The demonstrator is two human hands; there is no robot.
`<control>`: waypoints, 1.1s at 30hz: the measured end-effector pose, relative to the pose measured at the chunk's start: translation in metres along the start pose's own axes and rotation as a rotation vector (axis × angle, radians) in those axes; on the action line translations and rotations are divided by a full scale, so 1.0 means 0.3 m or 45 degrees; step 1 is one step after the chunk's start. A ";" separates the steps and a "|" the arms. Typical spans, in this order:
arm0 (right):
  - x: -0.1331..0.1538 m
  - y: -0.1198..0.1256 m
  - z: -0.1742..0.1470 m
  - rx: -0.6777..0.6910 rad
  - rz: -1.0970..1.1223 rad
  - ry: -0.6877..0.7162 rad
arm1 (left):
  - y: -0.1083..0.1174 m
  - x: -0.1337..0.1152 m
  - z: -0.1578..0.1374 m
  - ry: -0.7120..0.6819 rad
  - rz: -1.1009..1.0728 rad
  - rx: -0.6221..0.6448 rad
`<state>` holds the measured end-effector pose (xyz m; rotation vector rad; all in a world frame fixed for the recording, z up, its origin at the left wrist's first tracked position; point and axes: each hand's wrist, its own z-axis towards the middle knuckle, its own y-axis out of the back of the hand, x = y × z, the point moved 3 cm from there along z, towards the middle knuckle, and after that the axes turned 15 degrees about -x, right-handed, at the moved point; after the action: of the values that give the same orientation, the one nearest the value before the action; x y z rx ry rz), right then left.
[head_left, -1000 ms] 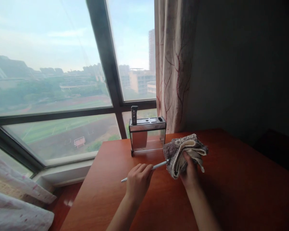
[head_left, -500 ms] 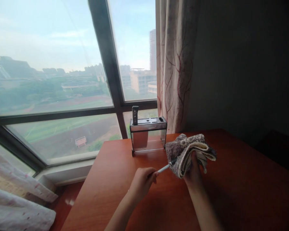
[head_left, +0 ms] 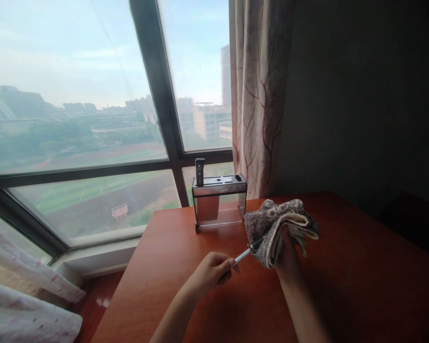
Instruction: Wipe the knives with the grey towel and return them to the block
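My left hand point(head_left: 213, 271) is closed on the pale handle of a slim tool point(head_left: 242, 256). The tool's dark far end reaches into a fold of the cloth, so its tip is hidden and I cannot tell its kind. A thick grey-brown and cream cloth point(head_left: 268, 224), folded over, is gripped from below by my right hand point(head_left: 289, 252), whose fingers are mostly covered by it. Behind the hands stands a clear-sided knife block point(head_left: 219, 186) with a slotted top. One broad-bladed knife point(head_left: 199, 172) sits in its left slot, its dark handle upright.
The reddish-brown wooden table point(head_left: 157, 267) lies under both hands. Beyond its far left edge are a large window point(head_left: 86, 166) and a low sill point(head_left: 103, 255). A patterned curtain point(head_left: 259, 105) hangs behind the block, and another curtain point(head_left: 32, 309) is at lower left.
My left hand and the tool have shifted slightly down, and the tool slants more steeply. The cloth has moved only a little. The knife block stays put.
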<state>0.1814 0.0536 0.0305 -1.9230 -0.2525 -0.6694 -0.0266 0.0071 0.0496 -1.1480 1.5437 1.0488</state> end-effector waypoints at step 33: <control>-0.020 -0.035 -0.043 0.206 -0.128 -0.088 | 0.016 0.002 -0.012 0.082 -0.035 0.084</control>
<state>0.1673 0.0474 0.0394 -1.7886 -0.4366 -0.6297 -0.0321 0.0045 0.0502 -1.1643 1.5968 0.9445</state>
